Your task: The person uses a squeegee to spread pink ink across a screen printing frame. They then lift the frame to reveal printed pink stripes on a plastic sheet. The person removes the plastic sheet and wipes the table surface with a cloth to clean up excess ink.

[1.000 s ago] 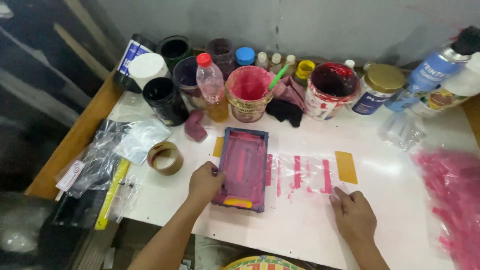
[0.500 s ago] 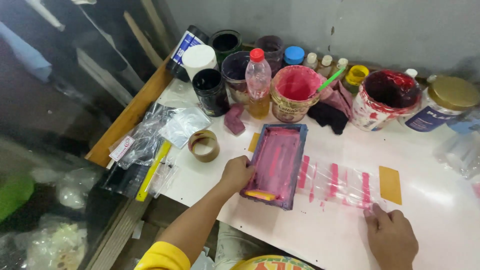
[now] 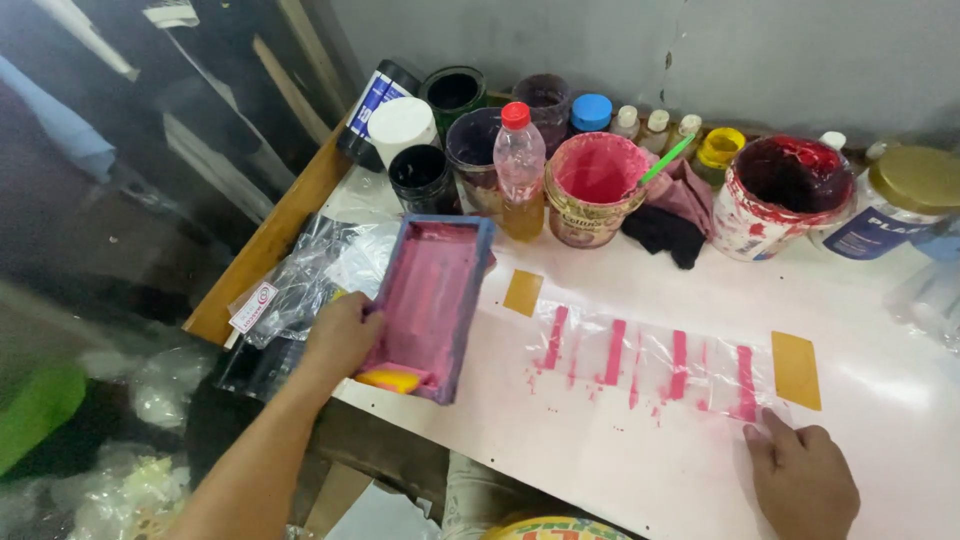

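Note:
My left hand [image 3: 340, 337] grips the left edge of a small blue-framed printing screen [image 3: 430, 300] smeared with pink ink. The frame is lifted and tilted off the white table [image 3: 620, 470], and a yellow squeegee [image 3: 390, 380] lies in its near end. To its right a clear plastic sheet [image 3: 650, 362] printed with pink stripes lies flat, with a tan tape patch at each end. My right hand [image 3: 800, 478] rests on the table with fingertips at the sheet's near right corner.
Along the back stand a pink paint tub [image 3: 596, 186] with a green stick, a red paint tub [image 3: 780, 195], dark jars [image 3: 425, 178], a bottle [image 3: 520, 165] with a red cap, and a gold-lidded jar [image 3: 900, 200]. Clear bags [image 3: 300, 280] lie at the left.
My left hand has lifted the screen off the plastic sheet and carried it to the left, uncovering more pink stripes. The view has swung left.

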